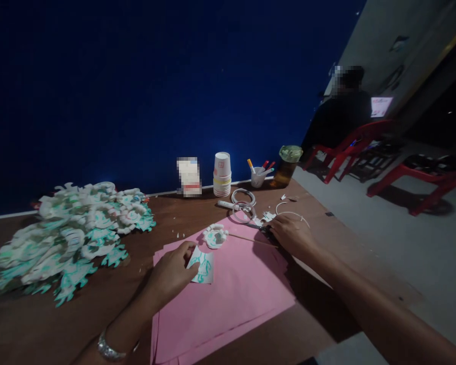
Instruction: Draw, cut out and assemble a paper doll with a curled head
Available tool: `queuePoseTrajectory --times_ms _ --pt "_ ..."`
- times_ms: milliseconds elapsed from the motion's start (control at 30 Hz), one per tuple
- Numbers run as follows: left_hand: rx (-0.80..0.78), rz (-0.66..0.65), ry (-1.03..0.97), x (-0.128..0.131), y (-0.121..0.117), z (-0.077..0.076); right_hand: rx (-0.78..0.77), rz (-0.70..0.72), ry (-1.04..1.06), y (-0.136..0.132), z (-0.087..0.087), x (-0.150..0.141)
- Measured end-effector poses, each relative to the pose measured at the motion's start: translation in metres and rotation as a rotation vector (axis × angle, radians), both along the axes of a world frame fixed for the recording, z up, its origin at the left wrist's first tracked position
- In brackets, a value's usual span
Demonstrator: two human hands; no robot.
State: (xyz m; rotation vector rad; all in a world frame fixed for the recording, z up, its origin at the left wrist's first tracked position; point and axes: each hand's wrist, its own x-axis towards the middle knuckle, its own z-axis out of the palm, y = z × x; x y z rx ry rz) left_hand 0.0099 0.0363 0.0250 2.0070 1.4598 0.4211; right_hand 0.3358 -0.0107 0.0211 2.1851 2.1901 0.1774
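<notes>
My left hand (174, 271) pinches the edge of a small white paper piece (203, 266) with a green marker drawing, just above the pink sheets (247, 284). My right hand (291, 232) reaches to the far right edge of the pink stack, its fingers closed round the dark handles of scissors (264, 228); the grip is partly hidden. Between the hands lies a cut paper-cup piece (215, 236) with a scalloped rim and a drawn face. A thin wooden stick (251, 239) rests beside it, pointing toward my right hand.
A heap of green-and-white paper cutouts (95, 228) covers the table's left. Along the back stand stacked paper cups (222, 175), a cup of markers (258, 177) and a dark jar (286, 170). Tape rolls (243, 213) and scraps lie near. A person (342, 111) sits beyond, by red chairs (421, 175).
</notes>
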Motion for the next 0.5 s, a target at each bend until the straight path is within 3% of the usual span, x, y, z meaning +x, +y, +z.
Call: queuePoseTrajectory --times_ms 133,233,367,500 --pt "-0.206 0.059 -0.511 -0.003 0.003 -0.002 0.018 -0.026 0.029 -0.005 -0.006 0.003" --pt "-0.31 0.155 -0.77 -0.004 0.005 -0.003 0.018 -0.041 0.05 -0.009 -0.015 0.008" --pt "-0.309 0.201 -0.943 -0.004 0.004 -0.007 -0.013 0.024 0.065 -0.01 -0.024 0.015" --pt "-0.342 0.196 -0.911 -0.004 0.002 -0.012 -0.02 0.054 0.027 -0.006 -0.02 0.015"
